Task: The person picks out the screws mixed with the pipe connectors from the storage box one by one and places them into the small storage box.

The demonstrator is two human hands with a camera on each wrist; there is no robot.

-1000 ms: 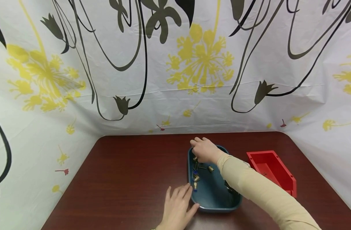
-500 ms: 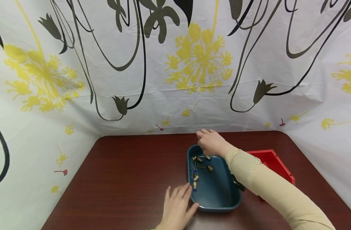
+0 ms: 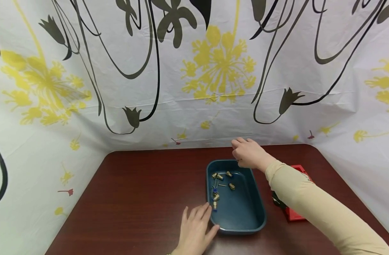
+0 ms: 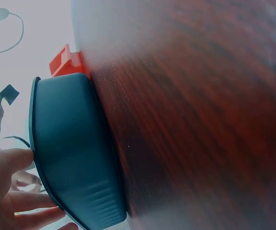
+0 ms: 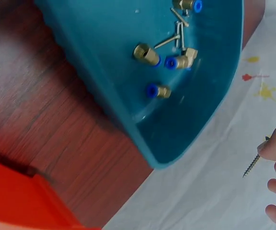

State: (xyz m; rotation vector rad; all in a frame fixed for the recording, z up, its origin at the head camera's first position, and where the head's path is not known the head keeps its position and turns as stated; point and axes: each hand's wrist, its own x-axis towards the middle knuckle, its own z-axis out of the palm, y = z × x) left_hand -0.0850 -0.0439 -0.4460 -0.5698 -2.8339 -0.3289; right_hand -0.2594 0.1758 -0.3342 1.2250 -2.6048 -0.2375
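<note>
My right hand (image 3: 250, 154) is raised past the far right corner of a blue-green tray (image 3: 242, 212). Between thumb and finger it pinches a screw (image 5: 252, 164), point outward, as the right wrist view shows. At the tray's near left side, my left hand (image 3: 194, 230) has its fingers spread and fairly straight, the fingertips against the rim. In the tray lie several brass fittings (image 5: 147, 54) with blue ends, and loose screws (image 5: 166, 41) among them, mostly along the left side.
A red bin (image 3: 294, 215) stands right of the tray, partly hidden under the right forearm. Both containers sit on a dark reddish-brown table (image 3: 143, 198). Behind it hangs a white cloth (image 3: 181, 120) with a floral print.
My right hand has lifted out of the tray with the screw and moved right toward the red bin. The left hand has stayed at the tray's rim.
</note>
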